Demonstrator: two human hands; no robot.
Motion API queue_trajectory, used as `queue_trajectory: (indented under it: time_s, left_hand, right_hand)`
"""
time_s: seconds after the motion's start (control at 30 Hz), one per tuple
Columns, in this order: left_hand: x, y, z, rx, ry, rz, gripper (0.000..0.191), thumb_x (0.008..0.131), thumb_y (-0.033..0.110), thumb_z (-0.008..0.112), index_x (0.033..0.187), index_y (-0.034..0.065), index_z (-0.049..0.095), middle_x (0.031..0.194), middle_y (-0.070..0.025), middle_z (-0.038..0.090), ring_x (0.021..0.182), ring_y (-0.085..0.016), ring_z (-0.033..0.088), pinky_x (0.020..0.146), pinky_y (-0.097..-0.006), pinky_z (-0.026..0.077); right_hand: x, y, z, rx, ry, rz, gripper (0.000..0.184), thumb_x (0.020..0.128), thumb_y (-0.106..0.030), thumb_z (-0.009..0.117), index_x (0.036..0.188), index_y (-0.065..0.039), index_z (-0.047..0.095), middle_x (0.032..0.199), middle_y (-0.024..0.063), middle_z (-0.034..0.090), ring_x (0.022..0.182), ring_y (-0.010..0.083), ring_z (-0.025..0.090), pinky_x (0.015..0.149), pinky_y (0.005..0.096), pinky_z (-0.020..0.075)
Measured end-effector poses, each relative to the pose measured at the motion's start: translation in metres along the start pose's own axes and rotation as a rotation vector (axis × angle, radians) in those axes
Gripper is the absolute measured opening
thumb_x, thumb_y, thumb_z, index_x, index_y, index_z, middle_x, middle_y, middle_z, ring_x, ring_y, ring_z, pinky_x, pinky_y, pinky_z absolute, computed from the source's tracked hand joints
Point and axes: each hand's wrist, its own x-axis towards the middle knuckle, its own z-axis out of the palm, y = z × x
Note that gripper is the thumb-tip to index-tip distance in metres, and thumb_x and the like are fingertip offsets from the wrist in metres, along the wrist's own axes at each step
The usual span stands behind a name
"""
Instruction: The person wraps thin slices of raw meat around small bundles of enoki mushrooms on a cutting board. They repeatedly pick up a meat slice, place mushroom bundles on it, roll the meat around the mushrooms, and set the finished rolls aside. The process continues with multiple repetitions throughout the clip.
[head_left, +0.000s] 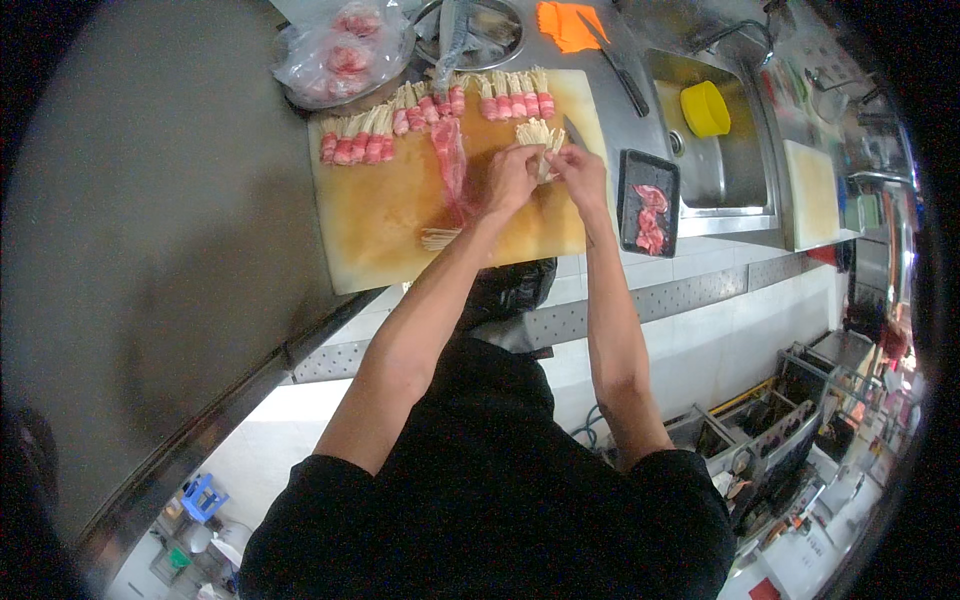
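A bunch of enoki mushrooms (540, 135) is pinched between my left hand (517, 176) and my right hand (577, 172), over the right part of a stained cutting board (375, 240). Left of my hands, a strip of raw sliced meat (448, 157) lies lengthwise on the board. Cut enoki stems (440, 238) lie near the board's front edge, partly behind my left forearm. Meat-wrapped enoki rolls (358, 146) stretch along the back left of the board, with more rolls (517, 103) at the back right. A knife blade (574, 131) shows just beyond my right hand.
A black tray of meat (649, 202) sits right of the board, beside a sink (712, 172) holding a yellow container (705, 109). Behind the board are bagged meat (346, 56), a metal bowl of fish (491, 30), an orange cloth (562, 26) and another knife (626, 79).
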Motion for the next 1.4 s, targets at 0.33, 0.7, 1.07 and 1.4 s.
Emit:
queue_trajectory:
  time_s: [0.33,0.7,1.07,1.4]
  left_hand:
    - [0.014,-0.002,0.020,-0.247,0.074,-0.311,0.015,0.095,0.007,0.073,0.108,0.0000,0.078,0.092,-0.0131,0.080,0.083,-0.021,0.077,0.072,-0.0359,0.061]
    - [0.012,-0.031,0.010,-0.545,-0.005,-0.331,0.019,0.101,0.003,0.067,0.118,-0.0018,0.074,0.105,-0.0102,0.078,0.090,-0.019,0.075,0.076,-0.0334,0.063]
    - [-0.110,-0.047,-0.181,-0.635,0.365,-0.445,0.028,0.103,0.010,0.071,0.129,-0.0006,0.069,0.120,-0.0094,0.075,0.103,-0.020,0.074,0.094,-0.0336,0.060]
    - [-0.182,-0.044,-0.160,0.246,0.187,-0.081,0.045,0.091,0.005,0.076,0.135,0.0085,0.068,0.134,-0.0174,0.070,0.128,-0.036,0.064,0.112,-0.0448,0.050]
  right_hand:
    - [-0.032,-0.040,-0.022,0.171,0.003,-0.068,0.017,0.097,-0.017,0.080,0.092,-0.002,0.075,0.083,0.0027,0.075,0.075,0.0096,0.068,0.068,0.0269,0.0535]
    - [-0.080,-0.122,-0.049,0.384,0.059,-0.037,0.015,0.102,-0.015,0.074,0.109,-0.002,0.076,0.093,0.0033,0.078,0.082,0.0084,0.069,0.076,0.0256,0.0524]
    - [-0.073,-0.110,0.057,-0.283,-0.446,-0.347,0.016,0.097,-0.021,0.075,0.106,-0.009,0.078,0.092,0.0112,0.078,0.085,0.0256,0.074,0.077,0.0380,0.0566]
    - [-0.092,-0.060,0.115,-0.697,-0.777,-0.477,0.017,0.091,-0.015,0.069,0.102,-0.010,0.082,0.101,0.0186,0.079,0.098,0.0392,0.076,0.087,0.0508,0.0595]
